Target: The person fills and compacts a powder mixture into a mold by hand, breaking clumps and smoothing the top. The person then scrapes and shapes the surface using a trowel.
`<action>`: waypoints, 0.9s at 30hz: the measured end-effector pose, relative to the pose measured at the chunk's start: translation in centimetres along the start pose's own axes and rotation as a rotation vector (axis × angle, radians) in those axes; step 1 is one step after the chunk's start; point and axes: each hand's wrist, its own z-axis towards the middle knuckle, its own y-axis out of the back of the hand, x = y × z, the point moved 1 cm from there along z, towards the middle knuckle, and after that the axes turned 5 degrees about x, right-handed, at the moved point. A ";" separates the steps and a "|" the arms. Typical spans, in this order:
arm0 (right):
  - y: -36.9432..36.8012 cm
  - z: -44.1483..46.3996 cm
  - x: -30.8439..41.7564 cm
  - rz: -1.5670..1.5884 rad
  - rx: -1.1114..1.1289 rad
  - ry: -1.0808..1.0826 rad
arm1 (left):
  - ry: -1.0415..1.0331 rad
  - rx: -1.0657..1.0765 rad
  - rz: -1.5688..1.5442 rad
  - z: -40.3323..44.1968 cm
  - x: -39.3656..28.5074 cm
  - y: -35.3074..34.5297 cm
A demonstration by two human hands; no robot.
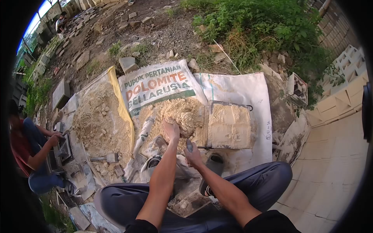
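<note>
My left hand (pixel 171 131) reaches into a heap of pale sandy powder (pixel 182 110) on the sacks, its fingers mostly hidden by the heap. My right hand (pixel 193 154) is closed around a short tool with a grey, rounded end (pixel 189 145); the rest of the tool is hidden by the hand. Just right of the heap lies a rectangular mould (pixel 249 126) filled with the same powder, pressed fairly flat. A thin dark rod (pixel 204 147) sticks out from the mould's near left corner, close to my right hand.
A printed sack (pixel 157 83) and a white sack (pixel 264 116) cover the ground. To the left are a second powder pile (pixel 95 110), a mallet-like tool (pixel 112 157) and a co-worker (pixel 33 149) handling a metal frame. Stacked pale blocks (pixel 334 101) stand right.
</note>
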 end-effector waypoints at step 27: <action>13.9 -4.6 7.2 -0.411 -0.653 -0.008 | -0.449 0.342 0.157 -6.7 -7.8 -3.4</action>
